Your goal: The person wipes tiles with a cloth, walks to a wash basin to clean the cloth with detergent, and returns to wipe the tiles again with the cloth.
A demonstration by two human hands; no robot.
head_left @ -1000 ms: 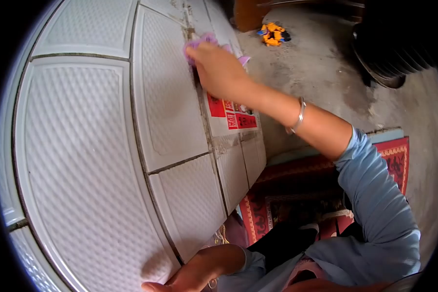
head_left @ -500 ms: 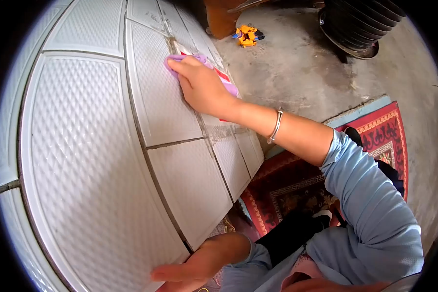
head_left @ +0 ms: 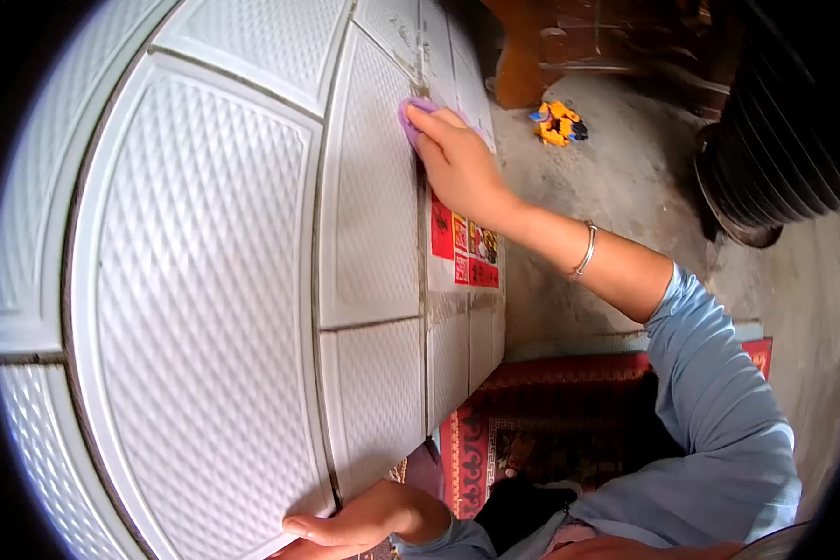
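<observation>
A purple cloth (head_left: pixel 411 124) lies under the fingers of my right hand (head_left: pixel 462 165), which presses it on the white tiled surface (head_left: pixel 205 261) near its far edge. My right arm is stretched out, with a silver bangle at the wrist. Red printed stickers (head_left: pixel 464 245) show on the tiles just below that hand. At the bottom, my left hand (head_left: pixel 369 523) rests on the near edge of the tiles, thumb on top and the other fingers mostly hidden; no object shows in it.
An orange and blue toy (head_left: pixel 559 123) lies on the concrete floor (head_left: pixel 616 187). A black ribbed object (head_left: pixel 775 140) stands at the upper right, near brown wooden furniture (head_left: pixel 521 56). A red patterned rug (head_left: pixel 551 392) lies below the tiled edge.
My right hand has moved with the cloth over the tiles, toward me and then away again, uncovering the red stickers. The view has shifted. My left hand stays at the near edge.
</observation>
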